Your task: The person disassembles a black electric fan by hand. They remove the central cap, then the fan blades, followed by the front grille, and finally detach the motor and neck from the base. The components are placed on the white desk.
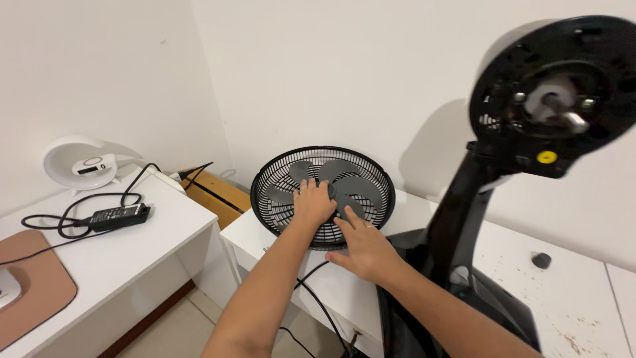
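Your left hand (313,202) lies palm down on the grey fan blades (331,182), fingers curled over the hub, gripping it. The blades sit inside the black grille (265,192), which lies flat on the white table (589,298) under both hands. Your right hand (363,248) is just beside the left, flat and open, fingertips resting on the grille's near rim, gripping nothing. To the right of your right hand stands the fan body (553,99). A black cable (318,298) hangs below your wrists.
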